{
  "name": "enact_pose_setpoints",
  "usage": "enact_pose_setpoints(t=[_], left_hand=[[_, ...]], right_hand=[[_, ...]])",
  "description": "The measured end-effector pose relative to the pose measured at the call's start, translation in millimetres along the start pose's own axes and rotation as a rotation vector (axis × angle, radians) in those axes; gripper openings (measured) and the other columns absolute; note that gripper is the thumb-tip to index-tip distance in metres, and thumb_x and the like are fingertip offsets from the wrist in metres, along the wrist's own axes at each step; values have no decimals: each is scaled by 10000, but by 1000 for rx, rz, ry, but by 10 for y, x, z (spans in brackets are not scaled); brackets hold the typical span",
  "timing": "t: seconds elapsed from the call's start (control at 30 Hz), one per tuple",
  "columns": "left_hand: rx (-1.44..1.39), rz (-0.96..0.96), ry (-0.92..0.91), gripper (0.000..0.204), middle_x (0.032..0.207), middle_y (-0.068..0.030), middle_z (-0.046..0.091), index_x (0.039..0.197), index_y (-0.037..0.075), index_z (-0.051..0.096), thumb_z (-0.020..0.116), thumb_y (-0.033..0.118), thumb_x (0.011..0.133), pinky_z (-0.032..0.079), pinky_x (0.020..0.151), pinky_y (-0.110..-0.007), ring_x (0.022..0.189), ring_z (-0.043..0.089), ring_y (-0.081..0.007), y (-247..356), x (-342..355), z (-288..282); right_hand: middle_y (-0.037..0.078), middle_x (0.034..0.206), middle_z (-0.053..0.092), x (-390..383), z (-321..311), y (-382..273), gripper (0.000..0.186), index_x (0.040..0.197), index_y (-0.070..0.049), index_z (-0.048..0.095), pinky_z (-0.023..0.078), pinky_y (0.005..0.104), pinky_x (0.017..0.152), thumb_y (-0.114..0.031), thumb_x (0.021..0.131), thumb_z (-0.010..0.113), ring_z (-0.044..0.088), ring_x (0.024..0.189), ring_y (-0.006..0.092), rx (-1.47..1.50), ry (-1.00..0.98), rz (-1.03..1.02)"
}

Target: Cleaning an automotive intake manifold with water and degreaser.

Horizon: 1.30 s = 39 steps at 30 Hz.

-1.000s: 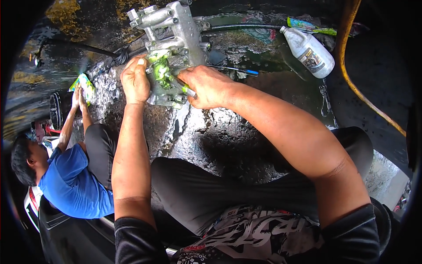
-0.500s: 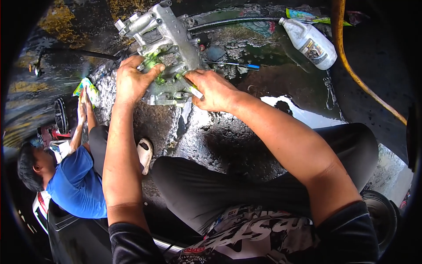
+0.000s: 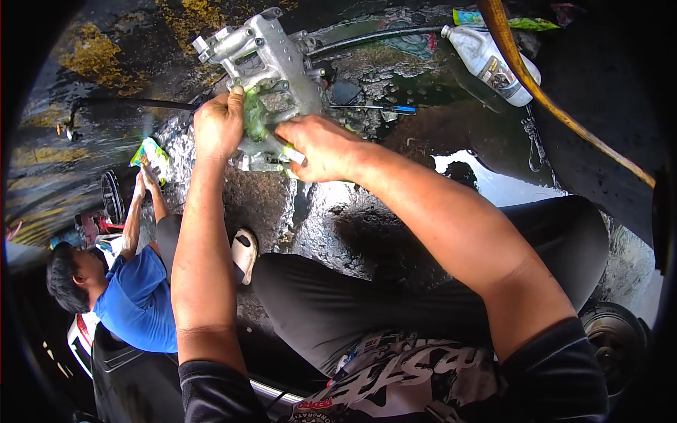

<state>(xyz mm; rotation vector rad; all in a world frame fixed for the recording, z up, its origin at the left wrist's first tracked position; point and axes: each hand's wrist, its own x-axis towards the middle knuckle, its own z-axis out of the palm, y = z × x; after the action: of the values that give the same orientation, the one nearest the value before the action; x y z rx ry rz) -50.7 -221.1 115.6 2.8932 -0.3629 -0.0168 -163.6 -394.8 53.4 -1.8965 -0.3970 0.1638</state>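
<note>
A silver metal engine casting (image 3: 300,67) with several ports and bolt holes lies tilted on the wet ground ahead of me. My left hand (image 3: 219,125) grips its left edge, the thumb pointing up along the metal. Bent over the casting's lower part, my right hand (image 3: 317,146) closes around a small white-ended tool (image 3: 294,155). Its other end is hidden by the fingers and blur. Bright green smears show on the metal between both hands.
A blue-handled screwdriver (image 3: 398,109) lies right of the casting, and a white bottle (image 3: 493,67) stands beyond, partly behind a yellow-brown hose (image 3: 564,116). A black hose (image 3: 381,35) runs behind. At left crouches a person in a blue shirt (image 3: 137,310), hands near a green packet (image 3: 150,158).
My right hand has shifted left across the casting with the white-ended tool. My left thumb is now raised straighter against the edge. The whole view has shifted slightly.
</note>
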Motion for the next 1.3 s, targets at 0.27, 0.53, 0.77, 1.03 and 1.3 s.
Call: enact_pose_setpoints(t=[0.27, 0.53, 0.77, 1.03, 1.3], left_hand=[[23, -91, 41, 511, 894, -255, 705, 947, 57, 739, 531, 514, 1043, 527, 800, -480, 897, 687, -452, -116, 99, 140], [23, -147, 94, 554, 1035, -253, 725, 1062, 86, 752, 467, 561, 1047, 516, 909, -499, 1046, 675, -455, -435, 216, 237], [118, -179, 44, 573, 1100, -262, 713, 1046, 65, 748, 447, 552, 1049, 503, 956, -506, 1094, 655, -462, -398, 312, 263], [35, -148, 110, 591, 1015, -262, 720, 997, 37, 751, 443, 537, 1067, 542, 845, -529, 932, 699, -454, -378, 170, 242], [-479, 96, 390, 289, 1349, -231, 590, 711, -22, 588, 691, 172, 900, 434, 1067, -442, 1227, 568, -375, -396, -489, 319]], right_hand=[[238, 1041, 705, -605, 279, 715, 341, 1092, 8, 636, 556, 480, 903, -120, 783, 702, 690, 1029, 415, 6, -216, 436], [246, 1084, 714, -972, 398, 1166, 340, 1085, -7, 666, 552, 484, 935, -157, 781, 700, 676, 1085, 421, -61, -228, 540], [239, 1161, 700, -952, 480, 1293, 360, 1120, -14, 667, 548, 479, 958, -141, 784, 694, 668, 1119, 408, -220, -254, 522], [232, 1145, 670, -560, 369, 887, 390, 1126, 17, 634, 532, 461, 970, -120, 770, 718, 650, 1104, 418, -148, -218, 162], [112, 917, 721, 5, -1191, 304, 283, 1068, -54, 668, 545, 357, 841, -61, 786, 693, 692, 878, 221, -167, -189, 276]])
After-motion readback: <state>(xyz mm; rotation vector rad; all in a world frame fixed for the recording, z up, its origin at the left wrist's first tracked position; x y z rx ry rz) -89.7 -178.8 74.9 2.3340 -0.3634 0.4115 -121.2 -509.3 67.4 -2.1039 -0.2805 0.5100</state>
